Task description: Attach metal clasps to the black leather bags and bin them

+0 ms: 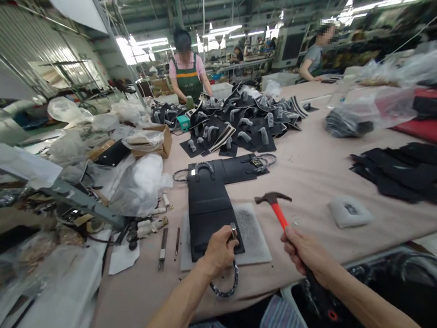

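Note:
My right hand [301, 249] grips a claw hammer [278, 212] by its red and black handle, its dark head raised over the table. In my left hand [222, 247] a short metal punch [233, 230] stands upright, its lower end hidden by the fingers. That hand rests at the near end of a long black bag panel [209, 204]. Under the panel lies a grey-white slab [254, 233]. A wrapped handle loop [226, 291] hangs out below my left hand. Farther up, another black panel [237, 169] with wrapped handles touches the first.
Black pieces with wrapped handles are heaped [241, 117] at the back, where a co-worker [188, 74] stands. Slim metal tools [162, 248] lie left of the slab. Plastic bags [140, 182] crowd the left. On the right are a foam-wrapped block [350, 212] and black pieces [401, 170].

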Motion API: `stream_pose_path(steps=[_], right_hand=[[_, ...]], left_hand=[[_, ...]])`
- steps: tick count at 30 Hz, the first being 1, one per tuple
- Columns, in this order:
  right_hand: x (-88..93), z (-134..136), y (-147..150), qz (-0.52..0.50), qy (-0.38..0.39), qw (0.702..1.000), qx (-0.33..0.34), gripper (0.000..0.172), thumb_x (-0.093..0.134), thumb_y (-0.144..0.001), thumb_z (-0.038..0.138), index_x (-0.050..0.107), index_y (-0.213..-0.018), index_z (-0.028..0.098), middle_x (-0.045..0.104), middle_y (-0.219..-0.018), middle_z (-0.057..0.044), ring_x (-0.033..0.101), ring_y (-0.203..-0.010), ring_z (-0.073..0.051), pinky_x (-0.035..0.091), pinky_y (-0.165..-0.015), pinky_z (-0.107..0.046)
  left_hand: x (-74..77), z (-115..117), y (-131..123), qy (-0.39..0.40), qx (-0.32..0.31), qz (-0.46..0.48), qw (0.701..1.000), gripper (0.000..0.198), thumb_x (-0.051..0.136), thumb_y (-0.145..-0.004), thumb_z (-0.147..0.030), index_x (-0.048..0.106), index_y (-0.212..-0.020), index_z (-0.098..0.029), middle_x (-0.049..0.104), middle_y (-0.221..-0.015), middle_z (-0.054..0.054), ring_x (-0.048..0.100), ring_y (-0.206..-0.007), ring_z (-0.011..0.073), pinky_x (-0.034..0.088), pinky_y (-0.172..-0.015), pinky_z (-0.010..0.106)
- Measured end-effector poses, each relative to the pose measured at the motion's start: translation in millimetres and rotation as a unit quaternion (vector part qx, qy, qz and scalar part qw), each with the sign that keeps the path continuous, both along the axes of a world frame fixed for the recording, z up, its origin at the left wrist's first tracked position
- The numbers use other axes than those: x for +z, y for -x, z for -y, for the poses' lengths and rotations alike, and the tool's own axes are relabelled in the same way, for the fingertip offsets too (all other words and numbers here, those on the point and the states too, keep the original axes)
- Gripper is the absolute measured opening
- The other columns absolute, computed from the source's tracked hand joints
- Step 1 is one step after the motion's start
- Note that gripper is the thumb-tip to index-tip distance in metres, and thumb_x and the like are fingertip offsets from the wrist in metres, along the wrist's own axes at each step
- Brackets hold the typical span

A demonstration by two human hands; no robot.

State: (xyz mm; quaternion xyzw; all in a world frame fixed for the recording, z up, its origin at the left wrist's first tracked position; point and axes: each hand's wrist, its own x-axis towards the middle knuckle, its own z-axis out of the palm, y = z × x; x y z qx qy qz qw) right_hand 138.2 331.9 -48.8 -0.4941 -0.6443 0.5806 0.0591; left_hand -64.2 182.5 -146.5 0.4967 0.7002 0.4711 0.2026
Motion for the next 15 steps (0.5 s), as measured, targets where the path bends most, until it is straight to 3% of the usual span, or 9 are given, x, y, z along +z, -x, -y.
stream_pose_path(steps=[2,4,6,9,11,13,15], right_hand=[[35.1,10,-1,-0.059,-0.137,0.989,0.008,0.039,0.034,-0.098,0.057,0.050,-0.090,0.023,0.040,-0.059,0.006,0.037,-0.043,-0.013,0.030,-0.039,-0.026],[58.6,20,-3,-0.100,-0.334,0.936,0.038,0.042,0.038,-0.099,0.060,0.052,-0.088,0.022,0.045,-0.059,0.004,0.043,-0.048,-0.014,0.033,-0.046,-0.027],[64.4,27,-6,-0.096,-0.460,0.878,0.096,0.044,0.037,-0.100,0.060,0.052,-0.082,0.023,0.049,-0.058,0.001,0.046,-0.049,-0.015,0.031,-0.050,-0.030],[58.1,29,-11,0.003,-0.478,0.846,0.234,0.046,0.034,-0.101,0.058,0.050,-0.074,0.025,0.052,-0.054,-0.002,0.043,-0.044,-0.016,0.021,-0.049,-0.034],[64.2,24,-13,0.049,-0.471,0.837,0.274,0.047,0.036,-0.100,0.061,0.049,-0.072,0.026,0.052,-0.052,-0.003,0.039,-0.041,-0.016,0.016,-0.049,-0.036],[81.3,21,-15,0.016,-0.501,0.836,0.222,0.047,0.037,-0.098,0.066,0.049,-0.073,0.028,0.051,-0.052,-0.002,0.039,-0.042,-0.017,0.019,-0.049,-0.036],[96.8,21,-15,-0.064,-0.518,0.844,0.123,0.045,0.036,-0.101,0.066,0.050,-0.077,0.030,0.052,-0.056,-0.002,0.043,-0.047,-0.019,0.025,-0.048,-0.035]], left_hand=[[0.7,0,1,-0.001,-0.001,-0.001,1.000,0.017,0.059,-0.081,-0.004,0.060,-0.087,-0.020,0.062,-0.086,0.000,0.060,-0.083,0.0161,0.046,-0.081,0.027],[0.0,1,1,-0.004,-0.001,-0.001,1.000,0.017,0.059,-0.081,-0.004,0.060,-0.087,-0.020,0.062,-0.087,0.001,0.060,-0.083,0.0163,0.046,-0.081,0.027],[-1.7,1,1,-0.007,-0.004,0.001,1.000,0.017,0.059,-0.080,-0.004,0.059,-0.087,-0.020,0.062,-0.087,0.001,0.060,-0.083,0.0162,0.046,-0.080,0.027],[-4.3,1,1,-0.002,0.000,-0.001,1.000,0.018,0.060,-0.079,-0.004,0.060,-0.087,-0.020,0.063,-0.086,0.000,0.060,-0.081,0.0163,0.046,-0.078,0.027],[-4.7,2,0,-0.003,0.004,-0.004,1.000,0.018,0.060,-0.079,-0.005,0.060,-0.088,-0.020,0.063,-0.086,0.001,0.061,-0.081,0.0169,0.046,-0.078,0.028],[-4.0,3,0,-0.009,0.005,-0.007,1.000,0.017,0.059,-0.080,-0.005,0.061,-0.088,-0.020,0.063,-0.087,0.001,0.061,-0.083,0.0174,0.047,-0.079,0.028],[-2.9,5,2,-0.011,0.001,-0.011,1.000,0.016,0.059,-0.081,-0.005,0.062,-0.088,-0.020,0.063,-0.088,0.001,0.061,-0.084,0.0174,0.047,-0.079,0.028]])
